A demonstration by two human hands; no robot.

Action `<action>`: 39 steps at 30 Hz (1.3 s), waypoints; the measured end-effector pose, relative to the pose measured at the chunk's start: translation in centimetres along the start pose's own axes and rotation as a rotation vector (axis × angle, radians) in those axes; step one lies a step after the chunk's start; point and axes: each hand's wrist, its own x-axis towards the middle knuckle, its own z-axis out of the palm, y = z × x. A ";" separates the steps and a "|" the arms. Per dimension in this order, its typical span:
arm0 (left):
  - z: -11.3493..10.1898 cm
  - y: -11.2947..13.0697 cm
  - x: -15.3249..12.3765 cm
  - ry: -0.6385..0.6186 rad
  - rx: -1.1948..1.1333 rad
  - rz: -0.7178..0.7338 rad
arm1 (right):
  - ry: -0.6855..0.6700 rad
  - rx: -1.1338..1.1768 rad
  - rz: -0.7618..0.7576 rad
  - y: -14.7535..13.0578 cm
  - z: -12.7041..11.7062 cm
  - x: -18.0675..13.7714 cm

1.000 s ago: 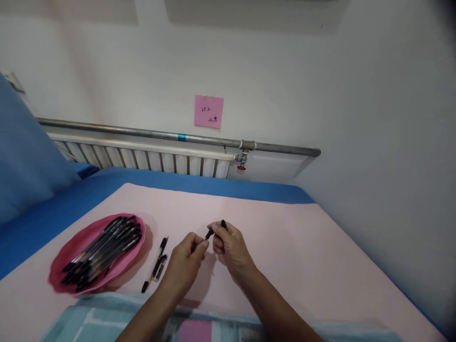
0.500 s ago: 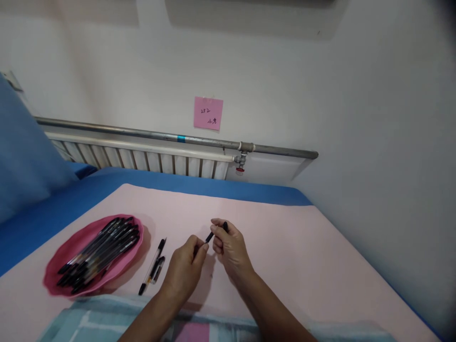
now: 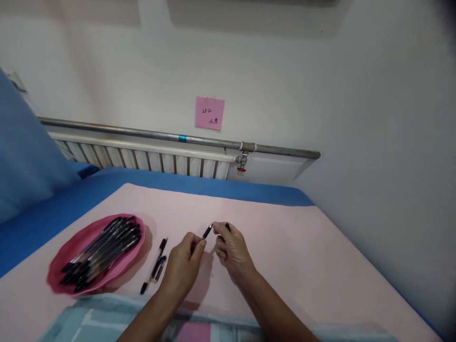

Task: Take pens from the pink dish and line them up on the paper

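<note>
A pen (image 3: 207, 232) with a black grip slants up and to the right out of my left hand (image 3: 183, 263), whose thumb and fingers pinch it. Its pointed tip is bare. My right hand (image 3: 231, 247) is closed, and its bent index finger is close to or touching that tip. A small black piece that looks like a pen cap (image 3: 228, 228) pokes out above the right fingers; the rest of it is hidden. Left of my left hand, an uncapped pen (image 3: 154, 266) lies on the pink mat, with a loose black cap (image 3: 161, 269) beside it.
A pink scalloped bowl (image 3: 53, 275) with many black-capped pens (image 3: 103, 249) stands at the left. The pink mat (image 3: 285, 256) covers a blue surface (image 3: 228, 187). Behind are a radiator (image 3: 171, 164), a metal pipe (image 3: 142, 132) and a wall with a pink note (image 3: 210, 113).
My right hand has shifted slightly right, off the front of the pen. The pen's tip, hidden before, now shows. The black piece stays in the right hand.
</note>
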 end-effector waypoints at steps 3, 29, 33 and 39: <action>0.0 0.0 0.0 -0.017 0.032 0.003 | -0.001 -0.013 -0.002 0.0 0.1 0.0; 0.1 0.1 0.2 -0.049 0.019 -0.006 | -0.054 0.063 0.066 0.1 0.1 -0.2; 0.1 0.1 0.2 -0.050 0.009 -0.011 | -0.075 0.070 0.050 0.1 0.2 -0.2; 0.1 0.1 0.2 -0.043 0.002 -0.002 | -0.059 0.069 0.061 0.2 0.2 -0.1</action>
